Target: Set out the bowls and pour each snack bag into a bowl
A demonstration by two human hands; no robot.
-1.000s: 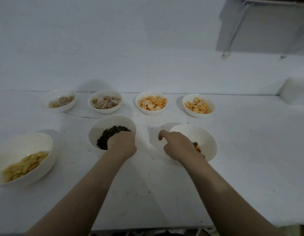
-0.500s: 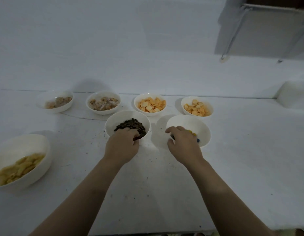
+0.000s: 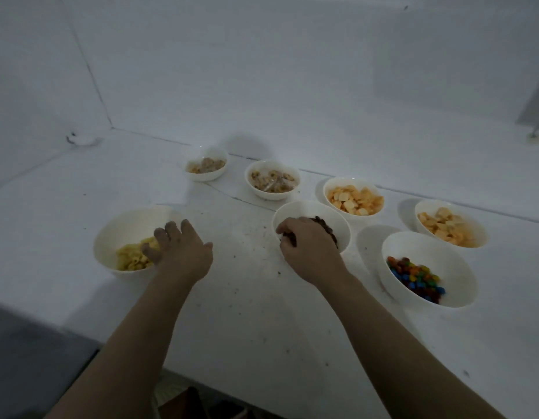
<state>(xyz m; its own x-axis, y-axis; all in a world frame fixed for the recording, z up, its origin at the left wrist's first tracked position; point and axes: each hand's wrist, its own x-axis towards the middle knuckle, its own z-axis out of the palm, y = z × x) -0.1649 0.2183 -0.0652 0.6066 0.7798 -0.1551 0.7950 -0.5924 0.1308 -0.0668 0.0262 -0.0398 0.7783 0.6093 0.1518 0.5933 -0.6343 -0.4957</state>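
Gripping seed bowl (image 3: 342,226) rim, right hand (image 3: 310,249); left hand (image 3: 180,249) at pasta bowl (image 3: 123,228) edge.

The fingers (image 3: 171,230) of the left hand (image 3: 183,252) are blurred, so contact with the bowl of yellow snacks (image 3: 120,226) beneath them cannot be judged. The near rim of the bowl of dark snacks (image 3: 294,210) is hidden under the curled fingers of the right hand (image 3: 310,252). Both forearms are cropped below.
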